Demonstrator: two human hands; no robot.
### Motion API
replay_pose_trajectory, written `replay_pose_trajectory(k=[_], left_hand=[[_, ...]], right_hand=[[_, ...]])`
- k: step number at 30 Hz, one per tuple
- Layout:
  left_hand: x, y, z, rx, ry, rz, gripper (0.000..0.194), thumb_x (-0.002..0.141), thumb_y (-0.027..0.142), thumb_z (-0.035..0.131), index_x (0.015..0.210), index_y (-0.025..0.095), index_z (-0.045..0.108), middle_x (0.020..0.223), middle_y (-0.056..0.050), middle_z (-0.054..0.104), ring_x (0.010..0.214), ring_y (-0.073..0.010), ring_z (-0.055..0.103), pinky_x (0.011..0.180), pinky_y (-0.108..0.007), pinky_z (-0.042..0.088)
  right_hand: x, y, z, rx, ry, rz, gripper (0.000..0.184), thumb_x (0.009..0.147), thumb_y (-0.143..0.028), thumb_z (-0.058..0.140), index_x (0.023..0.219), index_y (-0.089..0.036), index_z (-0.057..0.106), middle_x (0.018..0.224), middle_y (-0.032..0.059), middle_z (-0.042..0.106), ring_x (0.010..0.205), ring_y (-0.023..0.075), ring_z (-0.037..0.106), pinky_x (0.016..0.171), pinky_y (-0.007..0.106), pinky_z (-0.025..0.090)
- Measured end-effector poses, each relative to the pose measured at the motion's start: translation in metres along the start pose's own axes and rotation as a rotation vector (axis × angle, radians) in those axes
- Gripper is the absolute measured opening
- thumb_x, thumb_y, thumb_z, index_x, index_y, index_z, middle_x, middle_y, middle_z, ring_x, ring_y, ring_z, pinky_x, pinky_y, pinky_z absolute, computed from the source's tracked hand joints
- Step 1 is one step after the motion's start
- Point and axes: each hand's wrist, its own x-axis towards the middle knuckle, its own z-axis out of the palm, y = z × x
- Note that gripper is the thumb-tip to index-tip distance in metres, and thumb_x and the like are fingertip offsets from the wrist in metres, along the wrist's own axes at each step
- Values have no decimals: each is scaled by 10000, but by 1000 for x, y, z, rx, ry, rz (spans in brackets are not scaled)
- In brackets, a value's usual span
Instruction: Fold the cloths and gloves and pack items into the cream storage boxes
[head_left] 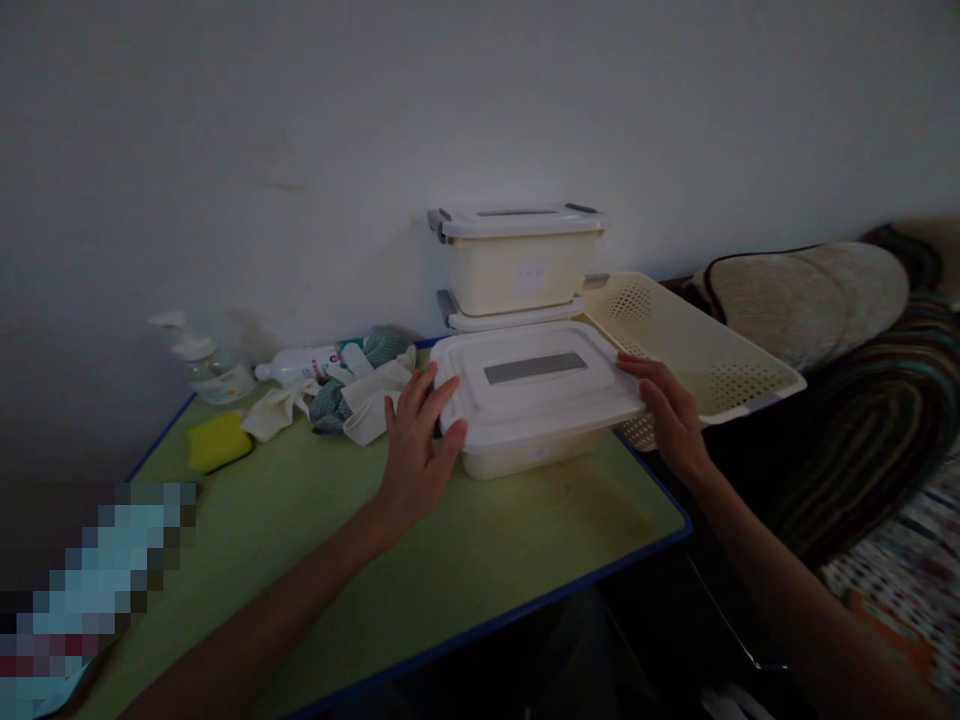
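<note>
A white lid (536,405) with a grey strip on top lies over a cream storage box (525,455) on the table. The lid's right side sticks out past the box below; whether it is seated all round I cannot tell. My left hand (420,450) grips the lid's left edge, fingers spread along the rim and thumb at the near corner. At the right edge, my right hand (671,415) is closed on the rim, with some of its fingers hidden.
Behind stands another lidded storage box (525,270) with grey latches, on a further white lid (517,317). A cream perforated basket (675,340) overhangs the right side. A yellow sponge (219,443), crumpled cloths (375,395), a lying bottle (304,363) and pump bottles (214,370) are at left.
</note>
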Motion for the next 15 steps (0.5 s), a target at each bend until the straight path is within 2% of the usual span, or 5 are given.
replay_pose_trajectory(k=[6, 11, 15], left_hand=[[0, -1, 1, 8, 15, 28, 427, 879, 463, 322, 1203, 239, 487, 1395, -98, 378, 1303, -248, 306, 1076, -525, 87], [4, -1, -4, 23, -16, -6, 405, 856, 445, 384, 1179, 241, 516, 1383, -91, 400, 1298, -268, 310, 1067, -562, 65], [5, 2, -6, -14, -38, -55, 391, 835, 426, 435, 1168, 246, 529, 1393, -86, 394, 1330, -288, 250, 1056, -597, 45]], right_hand=[[-2, 1, 16, 45, 163, 11, 331, 841, -486, 396, 896, -255, 626, 1075, 54, 612, 1134, 257, 489, 1008, 447, 308], [1, 0, 9, 68, 98, 51, 267, 808, -450, 464, 882, -257, 634, 1078, 46, 621, 1132, 253, 491, 1020, 446, 291], [5, -3, 1, 131, 17, 153, 181, 757, -372, 552, 863, -252, 637, 1094, 29, 624, 1127, 242, 498, 1027, 430, 288]])
